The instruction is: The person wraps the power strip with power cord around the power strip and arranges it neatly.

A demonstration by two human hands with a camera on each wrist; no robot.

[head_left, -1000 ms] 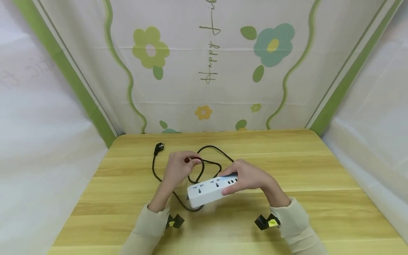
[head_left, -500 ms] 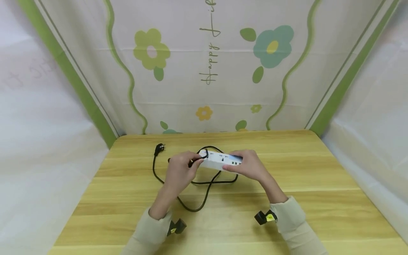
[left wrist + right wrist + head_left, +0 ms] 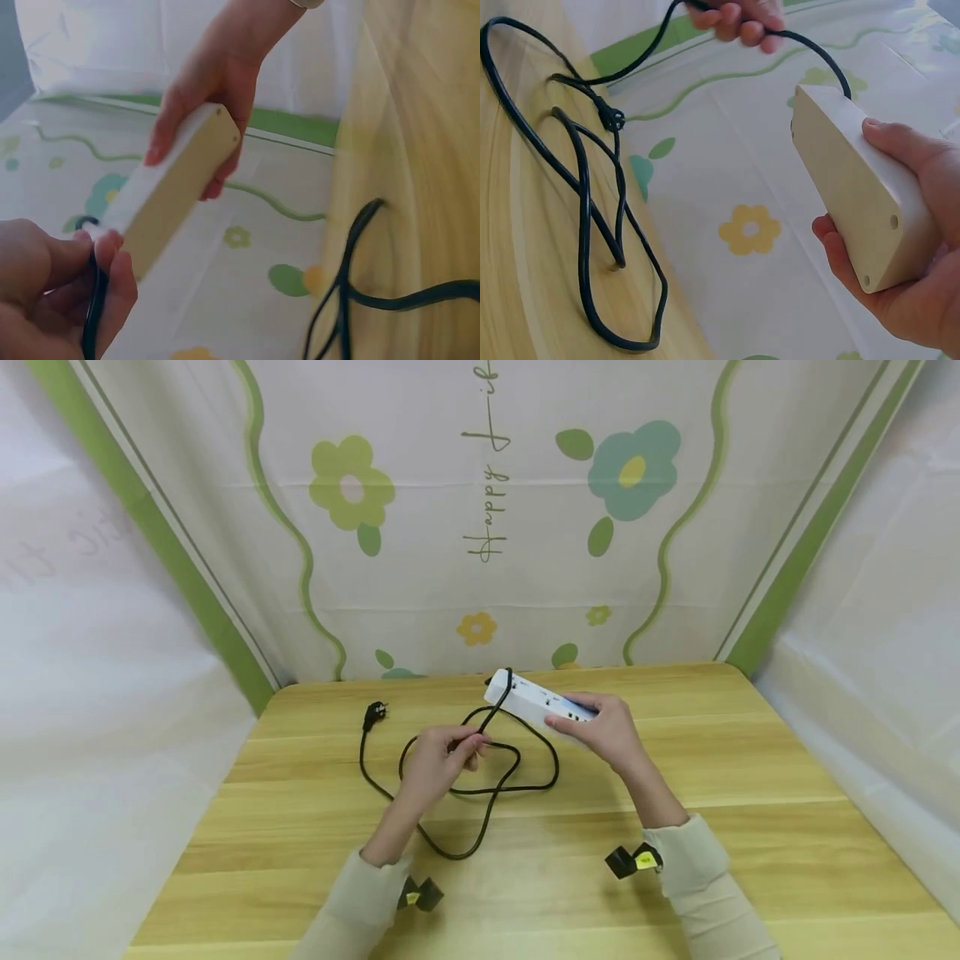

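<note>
My right hand (image 3: 600, 727) grips the near right end of a white power strip (image 3: 525, 700), raised above the table and tilted with its far left end up. Sockets and USB ports show on its face in the head view; its plain underside (image 3: 855, 176) shows in the right wrist view. A black power cord (image 3: 495, 714) passes over the strip's left end and runs down to my left hand (image 3: 442, 764), which pinches it between thumb and fingers. In the left wrist view, the cord (image 3: 94, 307) runs through the left hand's fingers.
Loose loops of cord (image 3: 480, 835) lie on the wooden table (image 3: 712, 860) around and below the left hand. The black plug (image 3: 374, 716) lies at the back left. A flower-printed cloth (image 3: 420, 560) stands behind the table's back edge.
The right hand has swung the power strip up and away, and its left end now tilts upward. The cord crosses over that end, while the left hand keeps pinching it.
</note>
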